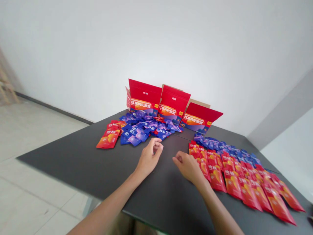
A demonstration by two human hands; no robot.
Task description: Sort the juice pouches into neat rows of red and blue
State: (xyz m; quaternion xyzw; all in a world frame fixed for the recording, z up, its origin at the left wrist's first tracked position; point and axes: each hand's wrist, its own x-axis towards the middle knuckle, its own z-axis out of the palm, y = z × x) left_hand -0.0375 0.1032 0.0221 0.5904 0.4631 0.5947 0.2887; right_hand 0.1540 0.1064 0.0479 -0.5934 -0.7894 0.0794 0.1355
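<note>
My left hand rests over the dark table in front of a heap of blue pouches. Its fingers are loosely bent, a gap shows between thumb and fingers, and nothing is in it. Just left of the rows of red pouches is my right hand. Loosely curled, it shows a small gap by the thumb and no held thing; its far fingers are hidden. Several more red pouches lie in a small pile left of the blue heap. A few red ones show among the blue.
Three red printed cartons, the left carton, the middle carton and the right carton, stand with flaps raised at the table's back. Overlapping blue pouches lie behind the red rows. The dark table adjoins a white wall.
</note>
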